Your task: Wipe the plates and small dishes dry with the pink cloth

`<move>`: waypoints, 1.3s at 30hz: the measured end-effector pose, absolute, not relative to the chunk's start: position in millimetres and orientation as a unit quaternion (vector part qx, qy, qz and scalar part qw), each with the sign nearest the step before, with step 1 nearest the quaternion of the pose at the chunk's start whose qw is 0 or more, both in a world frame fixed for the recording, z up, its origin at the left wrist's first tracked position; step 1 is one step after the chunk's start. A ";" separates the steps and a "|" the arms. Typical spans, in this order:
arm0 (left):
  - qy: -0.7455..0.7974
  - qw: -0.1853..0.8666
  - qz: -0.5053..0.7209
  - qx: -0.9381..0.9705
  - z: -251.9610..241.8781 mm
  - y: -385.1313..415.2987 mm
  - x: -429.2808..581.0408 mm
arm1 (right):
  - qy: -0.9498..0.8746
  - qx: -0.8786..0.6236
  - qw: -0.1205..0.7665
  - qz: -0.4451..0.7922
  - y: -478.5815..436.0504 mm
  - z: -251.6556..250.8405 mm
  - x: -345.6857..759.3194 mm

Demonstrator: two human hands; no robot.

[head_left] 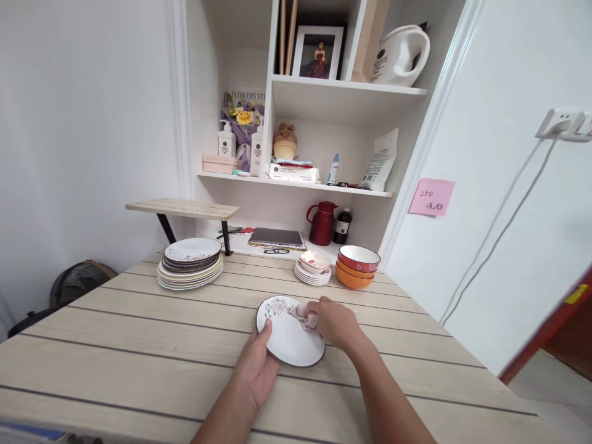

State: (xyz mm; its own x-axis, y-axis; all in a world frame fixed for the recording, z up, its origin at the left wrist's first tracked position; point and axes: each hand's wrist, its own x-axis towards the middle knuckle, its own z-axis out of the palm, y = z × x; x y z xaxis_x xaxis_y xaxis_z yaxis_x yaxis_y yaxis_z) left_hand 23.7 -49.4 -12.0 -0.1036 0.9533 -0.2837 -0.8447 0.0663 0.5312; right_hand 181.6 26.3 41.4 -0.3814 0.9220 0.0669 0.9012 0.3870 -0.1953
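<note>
A white plate (289, 339) with a dark rim and a floral pattern is tilted above the wooden table. My left hand (259, 364) grips its lower left edge, thumb on top and fingers underneath. My right hand (335, 322) is closed around a crumpled pinkish cloth (306, 317), which touches the plate's upper right surface. Behind on the left stands a stack of plates (190, 265). Small dishes (313, 270) are stacked beyond the held plate, beside a pile of red and orange bowls (355, 271).
A small raised wooden shelf (185, 208) stands at the back left. Behind the table, a white shelf unit (346, 89) holds bottles and a picture frame. A red jug (322, 223), a dark bottle (343, 226), a closed laptop (276, 237) and glasses (276, 251) lie below it.
</note>
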 end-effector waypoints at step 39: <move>0.252 0.683 0.671 0.141 -14.8 -49.7 21.4 | -0.864 -0.474 0.151 0.075 24.5 26.1 116.4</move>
